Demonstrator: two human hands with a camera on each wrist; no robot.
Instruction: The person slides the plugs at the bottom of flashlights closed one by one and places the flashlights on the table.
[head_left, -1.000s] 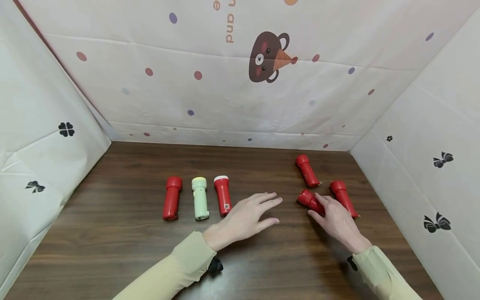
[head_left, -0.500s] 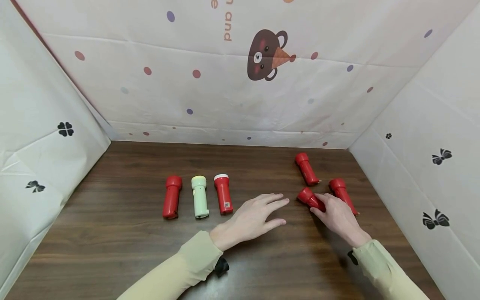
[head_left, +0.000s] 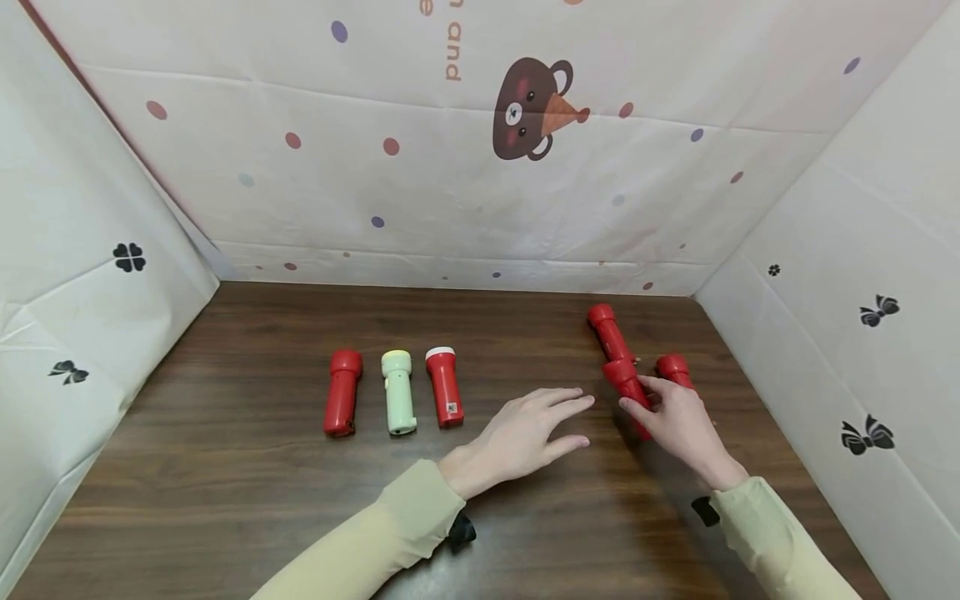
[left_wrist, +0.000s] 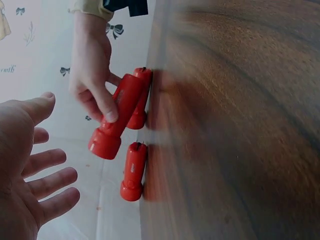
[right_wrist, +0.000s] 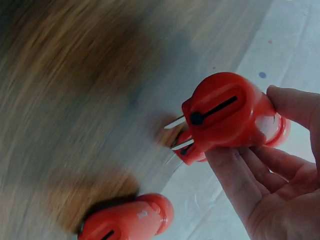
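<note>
A red flashlight (head_left: pixel 622 377) is pinched between the thumb and fingers of my right hand (head_left: pixel 684 425), raised off the table. Two metal prongs stick out of its tail end in the right wrist view, where the same flashlight (right_wrist: pixel 225 112) fills the middle. Behind it on the table lies a second red flashlight (head_left: pixel 609 332). A third red flashlight (head_left: pixel 674 368) is partly hidden by my right hand. My left hand (head_left: pixel 521 437) hovers over the middle of the table with fingers spread, holding nothing; the left wrist view shows its palm and fingers (left_wrist: pixel 50 165).
On the left of the brown wooden table (head_left: pixel 247 483) three flashlights lie in a row: a red one (head_left: pixel 343 396), a pale green one (head_left: pixel 399 396) and a red one with a white rim (head_left: pixel 446 390). White printed sheets (head_left: pixel 420 192) wall the back and both sides.
My right hand has lifted the red flashlight off the table and turned it more lengthwise. My left hand has drifted to the right, fingers still spread.
</note>
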